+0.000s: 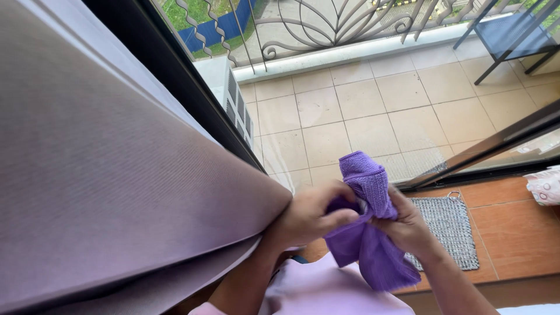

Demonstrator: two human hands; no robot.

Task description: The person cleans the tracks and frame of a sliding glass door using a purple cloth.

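Both hands meet low in the centre, forearms angling up from the near edge. The left hand (309,216) curls shut around the purple cloth (367,221), thumb pressed across its fold. The right hand (408,224) clamps the cloth's other side, fingers wrapped tight. The cloth bunches between them, its tail hanging down, above the grey mat (452,227) on the right, with the curtain (116,175) on the left.
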